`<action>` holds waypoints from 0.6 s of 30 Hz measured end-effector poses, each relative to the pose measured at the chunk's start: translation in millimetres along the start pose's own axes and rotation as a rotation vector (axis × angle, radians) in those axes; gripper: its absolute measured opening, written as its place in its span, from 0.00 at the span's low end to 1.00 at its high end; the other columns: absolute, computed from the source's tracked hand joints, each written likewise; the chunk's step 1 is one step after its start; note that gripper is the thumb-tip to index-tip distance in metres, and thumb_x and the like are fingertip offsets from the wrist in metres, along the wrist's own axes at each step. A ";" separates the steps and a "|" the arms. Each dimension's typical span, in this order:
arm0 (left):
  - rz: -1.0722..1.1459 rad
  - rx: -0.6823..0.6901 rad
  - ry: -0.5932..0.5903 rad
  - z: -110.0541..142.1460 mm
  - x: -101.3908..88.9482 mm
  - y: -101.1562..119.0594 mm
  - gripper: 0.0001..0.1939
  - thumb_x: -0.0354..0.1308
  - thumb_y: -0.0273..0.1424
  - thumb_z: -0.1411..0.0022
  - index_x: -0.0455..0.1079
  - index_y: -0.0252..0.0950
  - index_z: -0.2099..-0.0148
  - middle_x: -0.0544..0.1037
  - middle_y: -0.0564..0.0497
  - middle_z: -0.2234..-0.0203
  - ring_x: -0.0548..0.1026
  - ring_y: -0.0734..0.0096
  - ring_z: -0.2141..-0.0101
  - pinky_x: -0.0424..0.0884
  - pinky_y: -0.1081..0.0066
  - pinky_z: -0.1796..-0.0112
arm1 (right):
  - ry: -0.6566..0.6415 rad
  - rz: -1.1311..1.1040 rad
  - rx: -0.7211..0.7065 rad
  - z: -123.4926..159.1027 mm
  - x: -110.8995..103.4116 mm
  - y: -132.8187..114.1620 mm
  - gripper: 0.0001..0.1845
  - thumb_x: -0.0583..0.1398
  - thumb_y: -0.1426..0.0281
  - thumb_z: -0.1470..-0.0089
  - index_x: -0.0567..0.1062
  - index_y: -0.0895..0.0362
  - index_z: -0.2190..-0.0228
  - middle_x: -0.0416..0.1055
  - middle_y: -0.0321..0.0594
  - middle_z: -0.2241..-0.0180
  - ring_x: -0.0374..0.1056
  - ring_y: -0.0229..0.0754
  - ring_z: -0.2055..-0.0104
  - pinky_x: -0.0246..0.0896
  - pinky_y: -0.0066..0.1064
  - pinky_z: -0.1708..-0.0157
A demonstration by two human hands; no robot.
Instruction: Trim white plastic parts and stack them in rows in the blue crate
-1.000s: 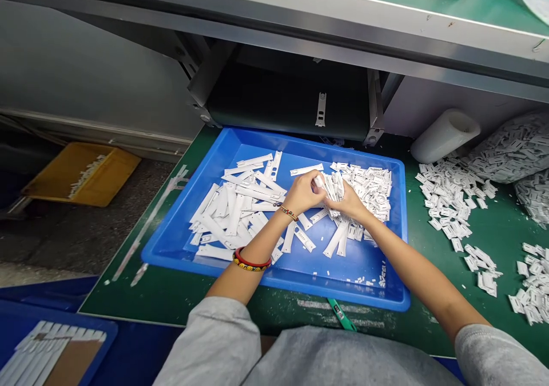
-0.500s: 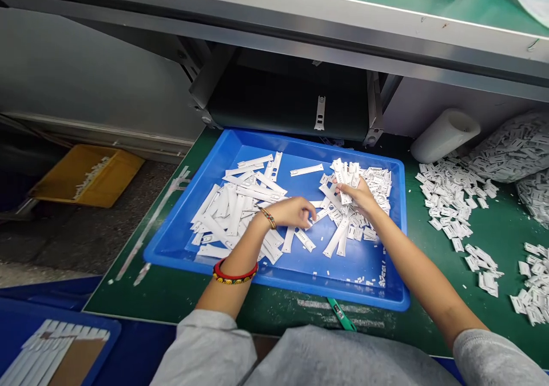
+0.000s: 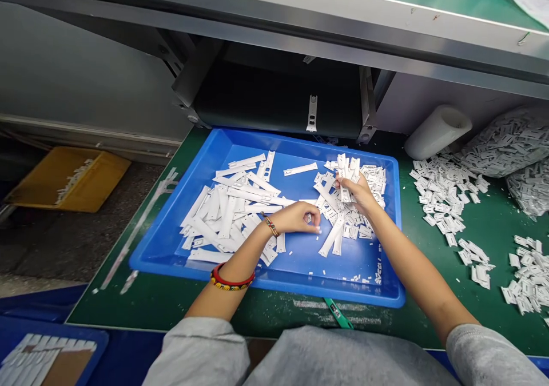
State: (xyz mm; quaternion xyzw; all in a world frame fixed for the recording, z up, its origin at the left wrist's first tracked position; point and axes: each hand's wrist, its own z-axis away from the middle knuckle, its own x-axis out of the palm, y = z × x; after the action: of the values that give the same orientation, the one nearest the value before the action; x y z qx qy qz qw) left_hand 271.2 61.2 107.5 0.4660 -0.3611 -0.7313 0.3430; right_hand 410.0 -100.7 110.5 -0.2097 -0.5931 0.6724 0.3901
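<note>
My left hand (image 3: 299,217) hovers over the middle of a blue tray (image 3: 274,282), fingers curled in. A bit of white plastic piece (image 3: 308,218) shows inside the curl; most of it is hidden. To its right, my right hand (image 3: 359,194) grips a small bunch of white plastic strips (image 3: 348,175) between thumb and fingers. Beneath that hand is a heap of small white clips (image 3: 354,228), with two longer strips (image 3: 332,238) lying in front. A pile of long white strips (image 3: 223,214) fills the tray's left side.
Behind the tray is a dark conveyor belt (image 3: 266,100) bearing one strip (image 3: 313,113). More white clips (image 3: 441,197) lie on the green table at right, near a white roll (image 3: 437,131) and filled bags (image 3: 510,140). A green cutter (image 3: 338,314) lies at the front; a yellow bin (image 3: 92,186) stands left.
My left hand has shifted slightly right, towards the right hand. A strip that lay just below its fingers no longer shows there. My right hand keeps its bunch. The camera view has shifted a little.
</note>
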 end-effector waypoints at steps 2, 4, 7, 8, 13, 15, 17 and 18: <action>0.209 0.014 0.195 0.7 -5.3 6.6 0.11 0.65 0.39 0.48 0.73 0.38 0.68 0.79 0.49 0.67 0.77 0.66 0.65 0.73 0.68 0.61 | -0.033 0.002 0.002 -0.9 -0.9 4.1 0.22 0.70 0.59 0.61 0.70 0.55 0.66 0.71 0.34 0.72 0.69 0.41 0.69 0.67 0.35 0.61; 0.471 0.008 0.450 0.1 -7.4 9.7 0.15 0.67 0.41 0.49 0.74 0.37 0.62 0.79 0.48 0.65 0.78 0.66 0.65 0.75 0.67 0.62 | -0.104 0.026 0.026 -1.1 -0.3 9.3 0.22 0.70 0.59 0.60 0.71 0.55 0.65 0.72 0.34 0.73 0.69 0.41 0.70 0.67 0.35 0.63; 0.743 -0.016 0.684 -2.8 -6.5 9.0 0.24 0.71 0.43 0.54 0.76 0.36 0.57 0.80 0.46 0.62 0.78 0.64 0.61 0.77 0.67 0.62 | -0.256 0.060 0.087 0.4 5.3 16.8 0.23 0.71 0.59 0.58 0.72 0.55 0.63 0.73 0.34 0.73 0.70 0.42 0.70 0.68 0.36 0.64; 0.801 -0.023 0.714 -4.1 -5.6 8.0 0.25 0.71 0.44 0.55 0.76 0.35 0.58 0.81 0.45 0.61 0.78 0.63 0.60 0.77 0.66 0.61 | -0.292 0.066 0.100 1.2 8.3 19.0 0.25 0.71 0.59 0.60 0.72 0.55 0.62 0.73 0.34 0.71 0.70 0.42 0.69 0.68 0.36 0.64; 0.893 -0.045 0.761 -7.4 -1.7 4.6 0.26 0.73 0.47 0.59 0.79 0.33 0.62 0.82 0.43 0.62 0.79 0.57 0.57 0.78 0.59 0.57 | -0.334 0.073 0.160 4.2 22.0 25.1 0.32 0.74 0.64 0.67 0.73 0.53 0.58 0.76 0.37 0.62 0.72 0.45 0.60 0.68 0.40 0.55; 0.884 -0.042 0.758 -7.5 -0.9 4.7 0.26 0.72 0.48 0.58 0.79 0.33 0.62 0.82 0.43 0.62 0.79 0.56 0.57 0.78 0.57 0.56 | -0.313 0.065 0.200 5.1 23.6 24.9 0.31 0.73 0.64 0.67 0.72 0.54 0.58 0.76 0.38 0.62 0.72 0.45 0.61 0.69 0.40 0.57; 0.872 -0.034 0.762 -8.1 -0.5 5.3 0.27 0.73 0.47 0.59 0.79 0.34 0.61 0.82 0.43 0.61 0.79 0.56 0.56 0.77 0.58 0.55 | -0.271 0.077 0.219 6.1 23.1 23.3 0.31 0.73 0.65 0.67 0.72 0.54 0.59 0.76 0.38 0.63 0.72 0.45 0.62 0.69 0.39 0.57; 0.863 -0.027 0.770 -8.8 -0.3 5.7 0.27 0.74 0.46 0.60 0.79 0.34 0.61 0.82 0.44 0.61 0.79 0.57 0.56 0.76 0.58 0.53 | -0.248 0.090 0.219 6.7 22.3 22.1 0.30 0.73 0.66 0.66 0.72 0.54 0.59 0.76 0.38 0.63 0.72 0.44 0.62 0.69 0.39 0.57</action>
State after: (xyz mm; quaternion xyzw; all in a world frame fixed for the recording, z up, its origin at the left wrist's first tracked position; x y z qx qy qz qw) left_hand 280.3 56.7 109.8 0.5046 -0.3582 -0.3074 0.7229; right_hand 385.4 -87.5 94.7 -0.1075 -0.5498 0.7706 0.3038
